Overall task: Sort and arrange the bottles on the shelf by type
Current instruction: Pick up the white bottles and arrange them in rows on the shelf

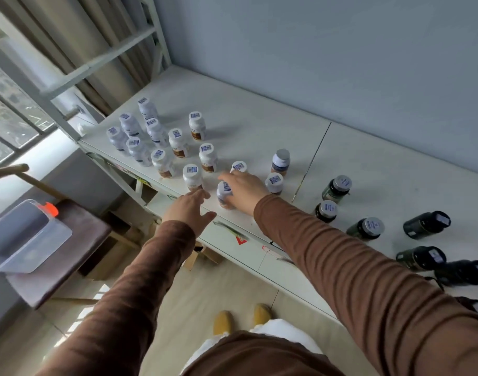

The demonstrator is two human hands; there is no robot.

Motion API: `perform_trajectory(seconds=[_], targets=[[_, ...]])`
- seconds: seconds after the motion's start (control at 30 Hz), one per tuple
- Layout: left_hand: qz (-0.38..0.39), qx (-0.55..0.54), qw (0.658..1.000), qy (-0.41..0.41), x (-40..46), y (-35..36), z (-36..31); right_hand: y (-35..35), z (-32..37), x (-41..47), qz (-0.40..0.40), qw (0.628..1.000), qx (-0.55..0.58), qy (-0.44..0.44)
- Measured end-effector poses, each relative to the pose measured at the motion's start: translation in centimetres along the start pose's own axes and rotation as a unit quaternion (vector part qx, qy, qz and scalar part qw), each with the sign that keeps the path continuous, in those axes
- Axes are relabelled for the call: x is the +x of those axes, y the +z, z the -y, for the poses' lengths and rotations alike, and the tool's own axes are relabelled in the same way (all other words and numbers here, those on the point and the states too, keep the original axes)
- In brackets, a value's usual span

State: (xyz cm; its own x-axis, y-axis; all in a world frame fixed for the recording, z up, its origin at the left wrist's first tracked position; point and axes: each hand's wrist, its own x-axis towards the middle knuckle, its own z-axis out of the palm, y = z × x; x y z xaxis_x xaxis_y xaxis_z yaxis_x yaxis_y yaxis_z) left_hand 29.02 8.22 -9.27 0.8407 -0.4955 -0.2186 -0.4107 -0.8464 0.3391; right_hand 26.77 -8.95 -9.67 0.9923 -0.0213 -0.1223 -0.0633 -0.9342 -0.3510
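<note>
Several white bottles with brown labels stand on the white shelf (259, 126), clustered at its left end (151, 137). My right hand (243, 189) grips one white bottle (223, 194) near the shelf's front edge. Another white bottle (239, 166) stands just behind that hand. My left hand (191, 210) hovers open, fingers spread, just below a white bottle (192, 176) at the front edge. Several dark green bottles sit at the right; some stand upright (338, 187), others lie on their sides (426, 225).
A silver-capped white bottle (280, 161) and another white one (274, 182) stand right of my right hand. A seam (311, 161) divides the shelf top. A clear plastic bin (23, 237) rests on a stool at the left. Cardboard boxes lie under the shelf.
</note>
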Motion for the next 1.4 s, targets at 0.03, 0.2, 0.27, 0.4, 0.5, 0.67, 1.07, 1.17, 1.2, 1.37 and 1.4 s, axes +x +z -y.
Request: perform_trajectory(seconds=[0.03,0.2,0.27,0.4,0.5,0.67,1.07,1.17,1.2,1.37,1.4], targets=[[0.004,-0.011,1.0,-0.006,0.0,0.2,0.1,0.2,0.1,0.1,-0.001,1.0,0.001,0.002],[0.013,-0.152,0.987,-0.045,-0.9,1.0,0.5,-0.3,-0.4,-0.1,0.003,0.995,0.09,0.036],[0.006,-0.247,0.968,-0.051,-1.3,0.6,0.3,-2.2,-1.1,-0.9,0.004,0.971,0.234,0.04],[-0.022,-0.406,0.913,0.006,-2.0,-0.5,-1.4,-7.1,-1.7,-3.6,0.033,0.865,0.5,0.019],[-0.058,-0.462,0.883,0.05,-2.6,-1.4,-3.9,-9.2,-2.4,-5.1,0.032,0.855,0.517,0.005],[-0.061,-0.507,0.856,0.076,-2.8,-1.7,-5.7,-10.4,-3.1,-6.5,0.009,0.867,0.499,0.0],[0.235,-0.735,0.635,0.032,-3.6,-3.1,-8.8,-13.3,-0.8,-6.9,-0.135,0.874,0.465,0.045],[0.218,-0.74,0.636,0.027,-3.7,-3.5,-9.2,-13.7,-0.8,-6.8,-0.138,0.872,0.467,0.042],[0.198,-0.738,0.645,0.03,-3.7,-3.4,-9.3,-13.7,-0.9,-6.8,-0.135,0.873,0.466,0.037],[-0.015,-0.632,0.773,0.056,-2.9,-2.5,-8.5,-13.4,-2.5,-6.8,-0.031,0.899,0.435,0.029],[-0.046,-0.605,0.793,0.059,-2.8,-2.4,-8.2,-13.2,-2.8,-6.7,-0.009,0.901,0.433,0.025]])
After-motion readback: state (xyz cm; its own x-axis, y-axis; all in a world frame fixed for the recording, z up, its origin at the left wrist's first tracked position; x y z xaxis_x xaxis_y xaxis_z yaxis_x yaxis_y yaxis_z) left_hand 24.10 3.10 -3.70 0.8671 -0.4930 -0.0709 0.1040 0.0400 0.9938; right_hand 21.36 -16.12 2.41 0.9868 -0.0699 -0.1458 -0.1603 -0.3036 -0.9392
